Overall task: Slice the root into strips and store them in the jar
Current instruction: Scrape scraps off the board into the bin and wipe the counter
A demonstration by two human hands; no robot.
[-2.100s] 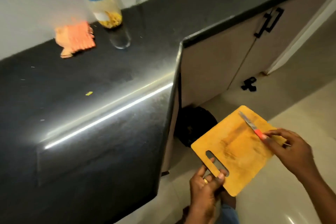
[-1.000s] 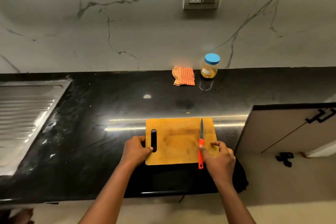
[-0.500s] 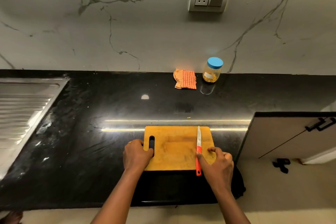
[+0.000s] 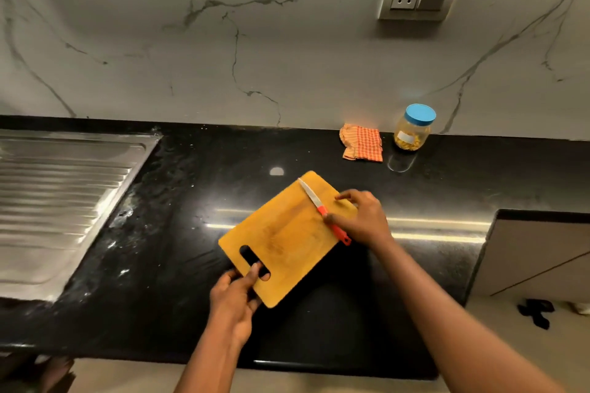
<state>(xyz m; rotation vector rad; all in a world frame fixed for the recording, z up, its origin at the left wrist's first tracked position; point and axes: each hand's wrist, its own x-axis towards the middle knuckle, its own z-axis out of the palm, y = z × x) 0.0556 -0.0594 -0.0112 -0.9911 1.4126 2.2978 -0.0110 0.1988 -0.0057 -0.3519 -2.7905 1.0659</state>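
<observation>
board and knife in both hands, no root in sight, jar capped at the back wall

left hand (image 4: 236,297) grips the cutting board (image 4: 287,236) with fingers curled through its handle slot; right hand (image 4: 360,217) grips the opposite edge and pins the red handle of the knife (image 4: 314,199) flat against it with the thumb. board sits askew over the black counter (image 4: 159,201); lifted or resting, cannot tell. board surface bare, stained only. jar (image 4: 413,129) stands well apart by the wall, blue lid on, yellow pieces inside, just beside a checked cloth (image 4: 362,142). judgement: slicing and storing look complete; what seems left is putting away board and knife
</observation>
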